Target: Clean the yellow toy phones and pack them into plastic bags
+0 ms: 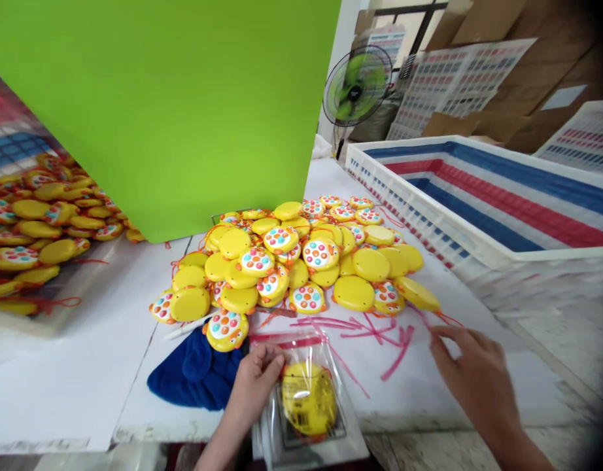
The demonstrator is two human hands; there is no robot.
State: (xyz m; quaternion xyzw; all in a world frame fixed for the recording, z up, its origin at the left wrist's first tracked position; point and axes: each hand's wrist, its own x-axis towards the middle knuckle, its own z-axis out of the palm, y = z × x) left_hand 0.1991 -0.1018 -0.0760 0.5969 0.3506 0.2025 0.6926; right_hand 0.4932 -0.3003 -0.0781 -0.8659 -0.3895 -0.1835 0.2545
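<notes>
Near the front edge of the table, my left hand (pixel 260 374) pinches the upper left side of a clear plastic bag (pixel 348 428). Inside that bag lies a yellow duck-shaped toy (pixel 309 399), its plain back up, seen through printed plastic. More flat bags seem to lie beneath it. My right hand (pixel 473 366) is off to the right, slightly blurred, thumb and forefinger closed on a thin pink strip (pixel 420 315). Several loose pink strips (pixel 375 328) lie on the white table between the hands. Beyond them is a heap of yellow duck toys (pixel 240 278), some showing coloured dots.
A dark blue cloth (pixel 193 369) lies left of my left hand, beside a white pen (pixel 184 327). A green panel (pixel 184 118) stands behind the heap. A lined white crate (pixel 478 255) is at right; another crate of toys (pixel 36 222) is at left. A fan (pixel 355 91) stands behind.
</notes>
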